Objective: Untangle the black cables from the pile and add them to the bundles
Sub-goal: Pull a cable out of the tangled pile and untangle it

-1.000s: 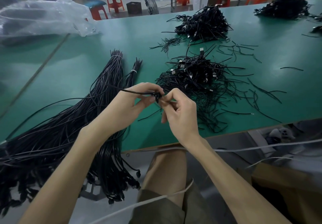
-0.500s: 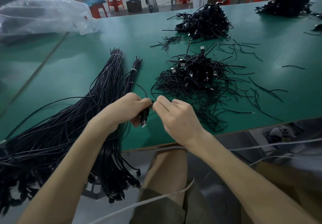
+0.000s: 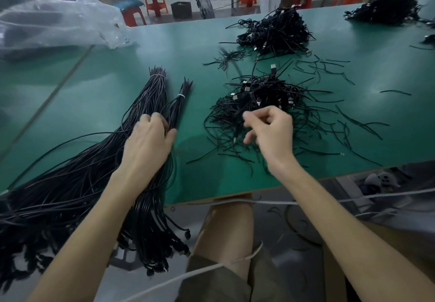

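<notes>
Plastic bag [image 3: 58,24] lies well beyond the bundles [image 3: 150,104], far left.

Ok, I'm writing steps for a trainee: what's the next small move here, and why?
Probably lower the right hand into the near tangled pile and pinch one cable. That hand hovers just above the pile, blurred, with no cable plainly in it, while the left hand lies on the straightened bundles.

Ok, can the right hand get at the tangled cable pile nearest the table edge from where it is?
Probably yes. The right hand hovers over the near side of that pile, nothing lies between them, and the left hand is away on the bundles.
</notes>
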Motion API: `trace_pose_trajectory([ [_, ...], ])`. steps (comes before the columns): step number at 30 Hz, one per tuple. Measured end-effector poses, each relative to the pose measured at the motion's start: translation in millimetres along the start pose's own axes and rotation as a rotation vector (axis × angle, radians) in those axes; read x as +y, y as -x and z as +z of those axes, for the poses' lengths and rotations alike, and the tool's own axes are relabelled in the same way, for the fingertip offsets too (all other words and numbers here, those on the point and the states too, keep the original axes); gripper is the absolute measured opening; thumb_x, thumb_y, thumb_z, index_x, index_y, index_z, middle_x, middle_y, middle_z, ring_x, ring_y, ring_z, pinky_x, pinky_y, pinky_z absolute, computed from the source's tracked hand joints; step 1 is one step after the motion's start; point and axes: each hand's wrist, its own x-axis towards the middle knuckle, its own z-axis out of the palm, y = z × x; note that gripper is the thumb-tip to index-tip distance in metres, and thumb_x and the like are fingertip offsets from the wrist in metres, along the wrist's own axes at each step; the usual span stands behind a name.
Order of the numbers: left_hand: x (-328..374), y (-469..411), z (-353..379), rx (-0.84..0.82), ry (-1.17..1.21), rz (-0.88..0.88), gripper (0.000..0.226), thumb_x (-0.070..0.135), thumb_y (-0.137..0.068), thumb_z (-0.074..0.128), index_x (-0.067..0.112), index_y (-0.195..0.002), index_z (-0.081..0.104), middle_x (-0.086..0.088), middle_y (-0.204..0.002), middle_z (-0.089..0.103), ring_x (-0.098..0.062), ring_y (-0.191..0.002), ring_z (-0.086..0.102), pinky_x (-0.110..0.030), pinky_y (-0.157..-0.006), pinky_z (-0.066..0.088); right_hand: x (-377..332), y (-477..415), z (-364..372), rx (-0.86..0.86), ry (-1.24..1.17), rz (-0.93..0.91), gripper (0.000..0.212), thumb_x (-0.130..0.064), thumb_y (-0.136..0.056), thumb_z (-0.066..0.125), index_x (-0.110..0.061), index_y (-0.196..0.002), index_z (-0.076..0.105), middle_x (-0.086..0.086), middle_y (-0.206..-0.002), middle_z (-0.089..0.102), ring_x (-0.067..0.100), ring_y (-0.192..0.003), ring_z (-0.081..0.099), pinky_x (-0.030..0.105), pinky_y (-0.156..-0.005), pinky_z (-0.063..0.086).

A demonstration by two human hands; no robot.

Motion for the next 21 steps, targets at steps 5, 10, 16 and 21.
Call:
trace_pose_trajectory([
  [5, -17.2, 1.9, 12.2, -0.121, -0.215, -0.054, 0.048, 0.039, -0.100, 0.064, 0.003, -0.128, 0.050, -0.021, -0.133, 0.048, -0.039, -0.127, 0.041, -0.050, -0.096, 0.045, 1.6, -25.8, -7.0, 0.117, -0.218, 0.213, 0.041, -0.017, -0.097, 0.071, -0.004, -0.133, 0.058, 0.002, -0.109, 0.072, 0.012, -0.081, 0.075, 0.025, -0.072, 0.057],
  [10, -23.8, 0.3, 14.2, -0.019, -0.235, 0.029, 0.024, 0.027, -0.099, 0.068, 0.006, -0.108, 0.060, -0.016, -0.109, 0.061, -0.039, -0.104, 0.057, -0.050, -0.084, 0.049, 13.2, -9.7, -0.5, -0.053, -0.019, 0.204, 0.083, -0.023, -0.096, 0.073, -0.014, -0.161, 0.023, -0.012, -0.129, 0.056, 0.008, -0.109, 0.066, 0.036, -0.100, 0.054],
  [16, -22.7, -1.7, 14.7, 0.013, -0.224, -0.001, 0.022, 0.023, -0.103, 0.060, 0.002, -0.098, 0.064, -0.017, -0.100, 0.067, -0.039, -0.091, 0.063, -0.046, -0.079, 0.047, 17.5, 13.6, 16.5, -0.216, 0.077, 0.150, 0.042, -0.019, -0.097, 0.070, -0.015, -0.136, 0.056, -0.004, -0.112, 0.069, 0.015, -0.102, 0.069, 0.040, -0.095, 0.057],
  [21, -11.9, 9.2, 6.9, 0.125, 0.144, -0.077, 0.017, 0.031, -0.100, 0.059, 0.016, -0.093, 0.060, 0.003, -0.083, 0.063, -0.022, -0.071, 0.060, -0.033, -0.062, 0.043, 22.8, 32.7, 33.0, -0.353, 0.178, 0.039, 0.033, -0.018, -0.098, 0.067, -0.018, -0.130, 0.061, -0.007, -0.105, 0.069, 0.003, -0.096, 0.066, 0.018, -0.083, 0.051],
])
